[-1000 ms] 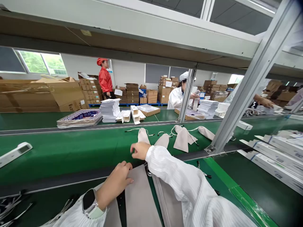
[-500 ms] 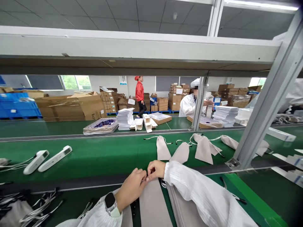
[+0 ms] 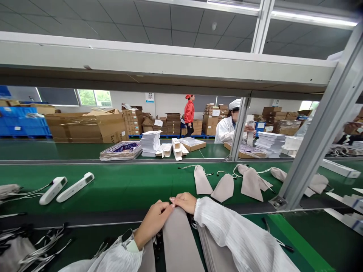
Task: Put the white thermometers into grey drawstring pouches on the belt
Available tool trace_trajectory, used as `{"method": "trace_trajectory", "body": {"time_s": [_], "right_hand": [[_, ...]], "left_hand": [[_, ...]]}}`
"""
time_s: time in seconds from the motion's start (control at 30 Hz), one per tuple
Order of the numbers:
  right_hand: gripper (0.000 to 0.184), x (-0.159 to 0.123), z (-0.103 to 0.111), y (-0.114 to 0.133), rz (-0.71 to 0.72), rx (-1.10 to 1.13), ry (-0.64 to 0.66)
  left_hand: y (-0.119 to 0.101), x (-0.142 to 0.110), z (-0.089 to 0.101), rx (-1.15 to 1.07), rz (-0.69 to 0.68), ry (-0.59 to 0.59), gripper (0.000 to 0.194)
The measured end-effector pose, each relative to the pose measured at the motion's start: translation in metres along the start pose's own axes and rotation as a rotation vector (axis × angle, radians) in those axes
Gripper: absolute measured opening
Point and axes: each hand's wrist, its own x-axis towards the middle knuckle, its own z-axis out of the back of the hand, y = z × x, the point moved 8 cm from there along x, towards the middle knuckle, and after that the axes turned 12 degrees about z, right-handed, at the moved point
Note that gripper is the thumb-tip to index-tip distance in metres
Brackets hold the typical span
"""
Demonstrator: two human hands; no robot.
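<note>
A long beige-grey drawstring pouch point(image 3: 181, 241) lies lengthwise in front of me. At its far end, my left hand point(image 3: 153, 223) and my right hand point(image 3: 185, 202) pinch the edge with their fingertips close together. The opening between the fingers is largely hidden. A stack of similar pouches point(image 3: 217, 251) lies beneath my right sleeve. Another piece of the same beige fabric point(image 3: 149, 257) shows beside my left wrist, which wears a watch. Cords with dark tips stick out near both hands.
Several filled-looking pouches point(image 3: 202, 180) and two white handheld devices point(image 3: 75, 187) lie on the green conveyor point(image 3: 127, 200). A metal post point(image 3: 312, 121) rises at right; a shelf beam point(image 3: 170, 62) crosses above. Corded pouches point(image 3: 21, 253) are piled at left. A white-capped co-worker point(image 3: 225, 128) is opposite.
My hands have shifted slightly left, and the pouch's far end has lifted a little. The devices and pouches on the conveyor have moved right. The person in red has walked right.
</note>
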Motion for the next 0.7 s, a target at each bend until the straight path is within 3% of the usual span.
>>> {"method": "trace_trajectory", "body": {"time_s": [0.13,0.33,0.7], "right_hand": [[0.042,0.002,-0.002,-0.001,0.038,-0.025,0.017],[0.032,0.0,-0.001,0.006,0.117,-0.066,0.036],[0.029,0.0,-0.003,0.004,0.159,-0.097,0.056]], "left_hand": [[0.0,-0.001,-0.003,-0.101,-0.007,0.046,0.039],[-0.015,-0.01,-0.014,-0.213,-0.088,0.247,0.029],[-0.01,-0.011,-0.021,-0.057,-0.158,0.189,0.029]]}}
